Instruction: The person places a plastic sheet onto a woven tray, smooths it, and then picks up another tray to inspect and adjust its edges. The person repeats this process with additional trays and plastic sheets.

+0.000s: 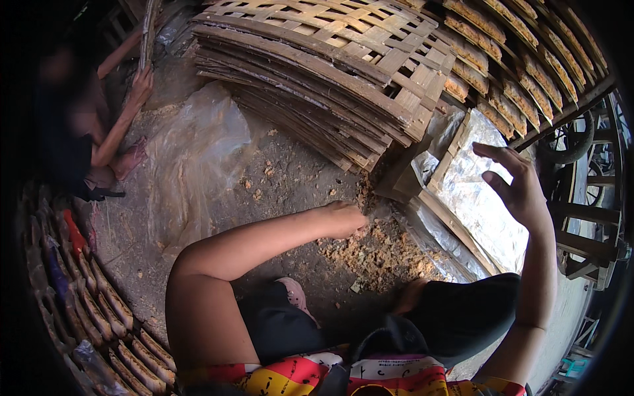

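Observation:
My left hand (pixel 345 219) reaches low across the middle, its fingers curled closed just above the floor. Whatever those fingers may hold is hidden. Beside and below it lies a scatter of orange-brown crumbs (pixel 389 263). To the right, my right hand (pixel 514 179) is raised with thumb and fingers apart, holding nothing. It hovers over a wood-edged panel (pixel 485 211) covered in shiny clear plastic, which leans at a tilt. Whether the right fingertips touch the plastic, I cannot tell.
Woven bamboo trays (pixel 317 66) are stacked ahead. Crumb-filled narrow troughs stand in rows at the upper right (pixel 522 66) and lower left (pixel 112 317). A crumpled plastic sheet (pixel 205 132) covers floor at left. Another person (pixel 72 125) crouches there, gripping a long pole (pixel 146 39).

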Demonstrator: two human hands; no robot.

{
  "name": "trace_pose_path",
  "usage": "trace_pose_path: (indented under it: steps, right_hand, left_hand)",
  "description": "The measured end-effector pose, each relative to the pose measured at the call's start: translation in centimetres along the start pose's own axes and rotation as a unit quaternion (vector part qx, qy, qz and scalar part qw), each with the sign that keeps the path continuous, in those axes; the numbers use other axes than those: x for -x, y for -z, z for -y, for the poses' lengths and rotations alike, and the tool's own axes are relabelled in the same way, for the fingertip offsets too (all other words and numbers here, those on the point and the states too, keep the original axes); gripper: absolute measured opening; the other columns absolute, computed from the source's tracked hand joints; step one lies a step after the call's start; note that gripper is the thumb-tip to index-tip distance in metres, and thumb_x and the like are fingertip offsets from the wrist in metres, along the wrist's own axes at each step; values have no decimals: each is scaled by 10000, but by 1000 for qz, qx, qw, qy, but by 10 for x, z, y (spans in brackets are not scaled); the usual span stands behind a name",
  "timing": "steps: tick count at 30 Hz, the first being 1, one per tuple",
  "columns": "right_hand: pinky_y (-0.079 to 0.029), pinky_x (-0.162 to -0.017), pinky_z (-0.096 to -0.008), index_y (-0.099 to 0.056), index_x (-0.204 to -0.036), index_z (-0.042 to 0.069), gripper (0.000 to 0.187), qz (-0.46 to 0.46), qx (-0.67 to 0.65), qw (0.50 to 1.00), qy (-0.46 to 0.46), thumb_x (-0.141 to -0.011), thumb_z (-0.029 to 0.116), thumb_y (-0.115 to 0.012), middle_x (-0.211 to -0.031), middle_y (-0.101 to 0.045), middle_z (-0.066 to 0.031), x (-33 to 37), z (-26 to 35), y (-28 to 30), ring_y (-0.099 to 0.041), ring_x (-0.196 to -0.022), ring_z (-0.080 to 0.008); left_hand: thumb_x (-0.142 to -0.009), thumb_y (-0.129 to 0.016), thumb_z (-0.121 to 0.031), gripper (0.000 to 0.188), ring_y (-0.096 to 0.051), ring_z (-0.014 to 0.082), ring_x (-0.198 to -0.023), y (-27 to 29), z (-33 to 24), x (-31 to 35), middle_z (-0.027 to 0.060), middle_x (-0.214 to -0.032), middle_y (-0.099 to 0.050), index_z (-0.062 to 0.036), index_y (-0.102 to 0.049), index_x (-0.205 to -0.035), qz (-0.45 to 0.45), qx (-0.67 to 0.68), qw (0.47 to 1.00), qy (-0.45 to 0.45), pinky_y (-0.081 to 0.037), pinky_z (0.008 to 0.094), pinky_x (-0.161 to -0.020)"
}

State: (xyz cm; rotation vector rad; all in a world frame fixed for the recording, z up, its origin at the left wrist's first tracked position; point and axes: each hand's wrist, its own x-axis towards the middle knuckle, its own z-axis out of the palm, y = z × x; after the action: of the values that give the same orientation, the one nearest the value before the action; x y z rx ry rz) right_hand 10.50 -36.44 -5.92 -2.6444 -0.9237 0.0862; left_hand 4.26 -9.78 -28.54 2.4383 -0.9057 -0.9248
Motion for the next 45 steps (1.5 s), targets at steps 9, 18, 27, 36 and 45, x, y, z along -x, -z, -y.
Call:
trace_pose_path:
  steps: [9,18,27,36,45]
  right_hand:
    - [-531,-833,-407,-587,-1277,108,408,-63,154,980,108,-936,330,-622,-1038,-685,-166,-214,53,-79,-668,-942,-347]
    - [-497,-800,-486,-492,-1274,89,392,-75,318,943,68,-935,268,-573,-948,-641,-221,-218,96,-85,-612,-975,-368]
    - [-593,-735,-437,-533,-1132,40,235,-218,445,861,111,-975,215,-518,-945,-656,-205,-242,98,-26,-614,-1053,-408]
    - [-497,-573,-463,-626,-1037,125,279,-372,363,830,204,-962,388,-572,-798,-675,-137,-241,115,93,-653,-712,-371]
    - [-536,-758,-318,-645,-1224,97,334,-413,136,896,85,-973,311,-597,-993,-697,-61,-146,174,120,-689,-845,-126]
  left_hand:
    - [-834,-540,-60,355,-666,319,-1035,-10,24,32,181,-1073,-684,-23,-547,-1187,19,-87,995,41,-479,520,-879]
    - [-818,-554,-36,456,-663,318,-1031,-49,44,43,165,-1148,-672,-66,-573,-1273,143,-110,982,60,-535,451,-826]
    - [-830,-593,-80,306,-681,287,-1010,-29,28,53,134,-1108,-700,-39,-654,-1126,102,-136,984,54,-541,467,-802]
    - [-813,-701,-110,293,-686,243,-964,-33,54,48,146,-1121,-687,6,-673,-1081,-24,-85,991,100,-558,416,-799]
    - [-906,-683,-299,646,-598,304,-1140,61,116,169,222,-1273,-578,-76,-384,-1434,-585,302,734,164,-468,398,-987]
